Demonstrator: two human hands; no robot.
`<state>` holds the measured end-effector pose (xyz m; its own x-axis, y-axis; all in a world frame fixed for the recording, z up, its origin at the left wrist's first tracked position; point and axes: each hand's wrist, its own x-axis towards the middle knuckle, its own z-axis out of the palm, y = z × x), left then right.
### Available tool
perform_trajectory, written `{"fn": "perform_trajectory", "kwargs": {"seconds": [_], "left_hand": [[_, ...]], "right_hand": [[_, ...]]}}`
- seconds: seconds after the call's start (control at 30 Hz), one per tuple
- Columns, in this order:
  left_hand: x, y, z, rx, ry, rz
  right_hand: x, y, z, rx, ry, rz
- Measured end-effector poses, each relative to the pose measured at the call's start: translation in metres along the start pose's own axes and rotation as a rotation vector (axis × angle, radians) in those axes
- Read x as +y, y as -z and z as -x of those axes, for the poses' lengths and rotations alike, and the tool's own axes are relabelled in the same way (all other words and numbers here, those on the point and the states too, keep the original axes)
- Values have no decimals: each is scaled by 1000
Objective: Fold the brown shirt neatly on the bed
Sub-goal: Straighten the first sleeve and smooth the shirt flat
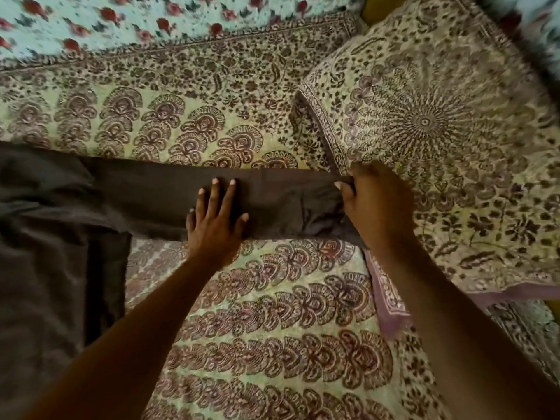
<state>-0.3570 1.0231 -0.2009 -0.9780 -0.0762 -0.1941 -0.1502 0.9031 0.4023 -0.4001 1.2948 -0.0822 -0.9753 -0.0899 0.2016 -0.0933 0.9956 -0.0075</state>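
Head view: left hand [215,219] lies spread, pressing the brown shirt [145,201] flat on the bed [272,313]. Right hand [374,207] pinches the sleeve end beside the pillow [439,116]. Step: folding the sleeve; next probably carry that end toward the left hand.

You have one brown shirt [151,201] in front of you, running from nine o'clock toward the centre. Two hands are on it: one left hand [213,221] at the centre, one right hand [375,204] toward three o'clock. One pillow [430,122] lies at two o'clock. One patterned bedspread [272,328] covers the bed, and one rose-printed cloth [151,19] runs along twelve o'clock.
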Motion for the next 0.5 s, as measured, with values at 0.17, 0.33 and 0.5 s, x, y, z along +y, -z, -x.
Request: {"fn": "perform_trajectory", "kwargs": {"seconds": [0.17, 0.33, 0.5], "left_hand": [[6, -9, -33, 5, 38, -44], [18, -17, -60, 20, 85, -141], [24, -24, -69, -6, 110, -124]], "right_hand": [[19, -21, -59, -101, 83, 97], [32, -50, -82, -27, 228, 262], [20, -60, -76, 81, 256, 277]]}}
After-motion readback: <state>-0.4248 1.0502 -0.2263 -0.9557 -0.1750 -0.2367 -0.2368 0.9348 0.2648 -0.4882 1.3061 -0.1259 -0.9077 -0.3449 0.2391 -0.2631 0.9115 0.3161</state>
